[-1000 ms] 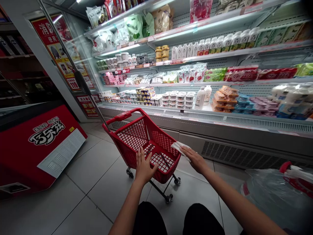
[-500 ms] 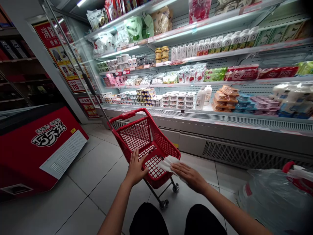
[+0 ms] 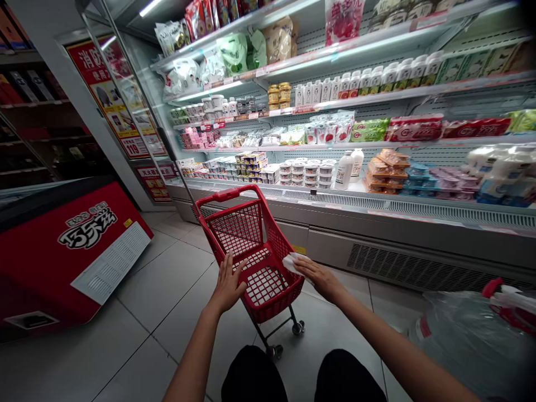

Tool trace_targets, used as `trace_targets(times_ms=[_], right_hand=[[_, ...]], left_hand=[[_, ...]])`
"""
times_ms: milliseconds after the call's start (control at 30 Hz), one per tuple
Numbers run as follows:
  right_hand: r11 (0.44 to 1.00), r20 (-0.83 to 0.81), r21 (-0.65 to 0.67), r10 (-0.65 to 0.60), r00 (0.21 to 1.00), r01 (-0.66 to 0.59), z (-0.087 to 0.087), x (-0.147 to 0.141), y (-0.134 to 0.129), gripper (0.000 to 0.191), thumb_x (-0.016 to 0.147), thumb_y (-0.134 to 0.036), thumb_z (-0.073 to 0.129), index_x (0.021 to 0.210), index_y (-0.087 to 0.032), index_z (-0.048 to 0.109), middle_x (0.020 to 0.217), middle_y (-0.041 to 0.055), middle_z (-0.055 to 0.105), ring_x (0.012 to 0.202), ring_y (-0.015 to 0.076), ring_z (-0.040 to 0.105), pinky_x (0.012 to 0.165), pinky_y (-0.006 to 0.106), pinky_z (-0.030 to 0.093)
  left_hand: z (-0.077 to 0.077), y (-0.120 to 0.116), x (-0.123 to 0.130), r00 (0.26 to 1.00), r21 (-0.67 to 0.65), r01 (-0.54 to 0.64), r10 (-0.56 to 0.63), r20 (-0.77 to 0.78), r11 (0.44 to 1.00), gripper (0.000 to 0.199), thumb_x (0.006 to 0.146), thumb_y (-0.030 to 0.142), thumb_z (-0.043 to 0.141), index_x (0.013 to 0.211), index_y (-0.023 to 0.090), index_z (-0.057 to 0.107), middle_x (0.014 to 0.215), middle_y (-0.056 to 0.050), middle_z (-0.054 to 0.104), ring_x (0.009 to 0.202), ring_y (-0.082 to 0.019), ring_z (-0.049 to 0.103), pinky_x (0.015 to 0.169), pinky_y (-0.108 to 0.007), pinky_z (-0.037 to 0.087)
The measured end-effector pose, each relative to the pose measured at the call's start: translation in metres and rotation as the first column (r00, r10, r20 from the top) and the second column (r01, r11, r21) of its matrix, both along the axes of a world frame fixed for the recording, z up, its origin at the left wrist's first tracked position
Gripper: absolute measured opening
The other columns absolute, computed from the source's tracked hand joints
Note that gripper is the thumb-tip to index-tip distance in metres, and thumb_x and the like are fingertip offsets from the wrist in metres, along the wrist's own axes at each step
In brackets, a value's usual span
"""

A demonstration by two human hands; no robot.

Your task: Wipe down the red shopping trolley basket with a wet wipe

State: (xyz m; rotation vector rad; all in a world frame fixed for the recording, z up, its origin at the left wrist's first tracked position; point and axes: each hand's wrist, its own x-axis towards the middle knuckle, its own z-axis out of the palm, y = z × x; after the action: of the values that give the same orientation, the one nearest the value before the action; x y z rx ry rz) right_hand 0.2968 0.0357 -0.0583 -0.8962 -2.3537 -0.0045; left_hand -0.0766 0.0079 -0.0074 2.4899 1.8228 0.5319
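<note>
A small red shopping cart (image 3: 273, 254) with grid-patterned sides stands on the floor in front of my knees. My left hand (image 3: 227, 286) lies against its left side, fingers stretched out and thumb spread, with nothing in it. On the right side, my right hand (image 3: 321, 274) presses a folded white cloth or tissue (image 3: 295, 262) against the cart's upper rim. Its fingers lie over the white piece and partly cover it. The inside of the basket holds nothing that I can see.
Behind the cart runs a lit refrigerated display (image 3: 335, 195) stocked with dairy cups, bottles and bags. A red chest freezer (image 3: 79, 245) stands at left. Large plastic-wrapped water bottles (image 3: 464, 335) are at right. Tiled floor (image 3: 167, 290) surrounds the cart.
My right hand and the white cloth have moved away from me along the cart's right rim. The cart has turned slightly, and my left hand stays at its left side.
</note>
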Motion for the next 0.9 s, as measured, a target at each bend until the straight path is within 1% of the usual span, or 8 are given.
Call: trace_targets(times_ms=[100,200,333,433,533,700,833,900], right_hand=[[0.999,-0.011,-0.027,-0.038,0.999,0.038,-0.009,-0.005,-0.023,0.074,0.092,0.004,0.038,0.158,-0.03,0.039,0.156,0.0029,0.052,0.15,0.0177,0.038,0.121,0.044,0.043],[0.998,-0.006,-0.029,-0.054,0.999,0.054,-0.012,-0.022,-0.041,0.077,0.089,0.003,0.041,0.159,-0.027,0.038,0.158,0.0041,0.05,0.15,0.0196,0.04,0.121,0.045,0.043],[1.0,0.058,-0.019,0.001,0.998,0.0,-0.006,-0.059,-0.061,0.081,0.085,0.004,0.043,0.161,-0.021,0.034,0.16,0.0066,0.047,0.15,0.0207,0.039,0.123,0.045,0.04],[0.994,0.117,-0.026,0.109,0.987,-0.107,0.006,-0.084,-0.075,0.078,0.087,0.002,0.045,0.161,-0.019,0.033,0.16,0.0068,0.046,0.151,0.0191,0.037,0.125,0.041,0.036],[0.974,0.16,-0.023,0.224,0.961,-0.224,0.018,-0.098,-0.078,0.062,0.095,-0.005,0.049,0.155,-0.018,0.044,0.156,0.0066,0.052,0.149,0.0173,0.04,0.126,0.036,0.033],[0.955,0.204,0.046,0.278,0.939,-0.292,0.03,-0.104,-0.033,0.054,0.101,-0.007,0.048,0.153,-0.02,0.046,0.156,0.0053,0.052,0.148,0.017,0.043,0.125,0.039,0.035],[0.982,0.151,0.063,0.17,0.974,-0.181,0.035,-0.107,0.025,0.06,0.096,0.001,0.044,0.153,-0.019,0.047,0.153,0.0089,0.055,0.145,0.0204,0.048,0.121,0.045,0.041],[0.991,0.11,0.072,0.107,0.988,-0.115,0.037,-0.109,0.042,0.061,0.094,0.004,0.043,0.15,-0.019,0.051,0.15,0.0107,0.058,0.143,0.0219,0.05,0.12,0.048,0.043]], left_hand=[[-0.011,-0.002,0.003,0.977,0.085,-0.206,0.2,0.075,0.975,0.068,0.101,0.029,0.042,0.165,0.031,0.018,0.175,-0.01,-0.003,0.16,-0.037,-0.003,0.124,-0.065,0.019],[-0.018,-0.009,0.017,0.938,0.203,-0.345,0.33,0.103,0.917,0.067,0.104,0.033,0.037,0.165,0.016,0.015,0.173,-0.02,0.006,0.16,-0.036,0.001,0.125,-0.063,0.017],[-0.026,-0.021,0.057,0.951,0.242,-0.306,0.304,0.048,0.921,0.065,0.105,0.036,0.033,0.162,0.007,0.024,0.17,-0.022,0.02,0.16,-0.033,0.01,0.128,-0.056,0.019],[-0.035,-0.031,0.084,0.965,0.222,-0.264,0.257,0.061,0.939,0.07,0.105,0.048,0.034,0.163,0.01,0.024,0.17,-0.02,0.024,0.159,-0.032,0.016,0.128,-0.054,0.022],[-0.042,-0.042,0.085,0.967,0.229,-0.252,0.238,0.086,0.94,0.074,0.105,0.055,0.032,0.166,0.016,0.016,0.17,-0.016,0.024,0.159,-0.03,0.019,0.127,-0.053,0.025],[-0.041,-0.061,0.044,0.984,0.252,-0.171,0.18,-0.014,0.953,0.086,0.101,0.064,0.039,0.166,0.016,0.01,0.172,-0.015,0.018,0.159,-0.03,0.018,0.129,-0.05,0.02],[-0.037,-0.069,0.026,0.972,0.273,-0.204,0.228,-0.057,0.94,0.092,0.098,0.07,0.04,0.166,0.019,0.008,0.173,-0.014,0.015,0.159,-0.032,0.018,0.128,-0.054,0.02],[-0.037,-0.069,0.023,0.967,0.295,-0.219,0.246,-0.057,0.93,0.091,0.098,0.071,0.038,0.166,0.019,0.005,0.172,-0.014,0.017,0.158,-0.032,0.02,0.127,-0.055,0.021]])
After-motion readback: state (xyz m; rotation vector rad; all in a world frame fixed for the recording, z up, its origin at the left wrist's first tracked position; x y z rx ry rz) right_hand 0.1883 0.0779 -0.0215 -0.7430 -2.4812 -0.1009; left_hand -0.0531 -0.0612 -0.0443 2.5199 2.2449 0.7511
